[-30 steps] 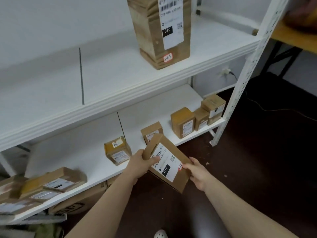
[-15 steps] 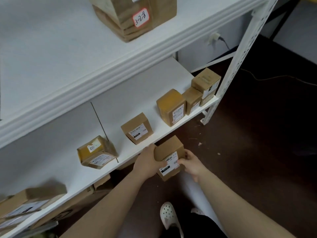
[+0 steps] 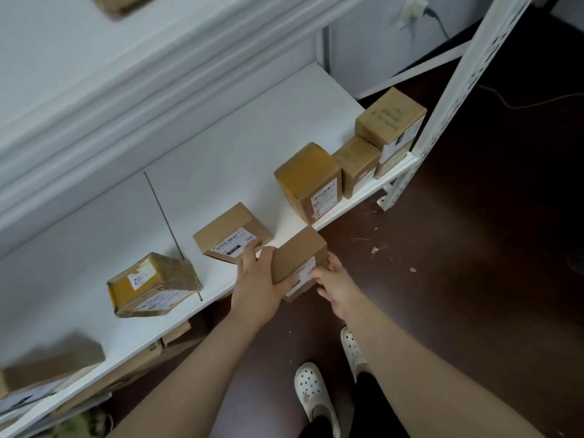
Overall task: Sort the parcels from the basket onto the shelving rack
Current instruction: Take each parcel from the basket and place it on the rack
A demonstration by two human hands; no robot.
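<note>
I hold a small brown cardboard parcel (image 3: 298,256) with a white label at the front edge of the rack's lower white shelf (image 3: 221,172). My left hand (image 3: 257,287) grips its left side and my right hand (image 3: 333,284) pinches its right side over the label. The parcel sits in the gap between a flat brown parcel (image 3: 232,237) on its left and a taller yellowish parcel (image 3: 308,181) on its right. My left fingertips touch the flat parcel. The basket is out of view.
Further right on the shelf stand two smaller boxes (image 3: 357,164) and a taller box (image 3: 390,123) beside the white rack post (image 3: 442,90). A taped parcel marked 2002 (image 3: 151,284) lies left of a thin divider rod (image 3: 164,216). The upper shelf edge (image 3: 126,96) overhangs. Dark floor lies right.
My view has tilted down and closer to the lower shelf. Both hands carried the parcel forward and up to the shelf edge, into the gap between two parcels.
</note>
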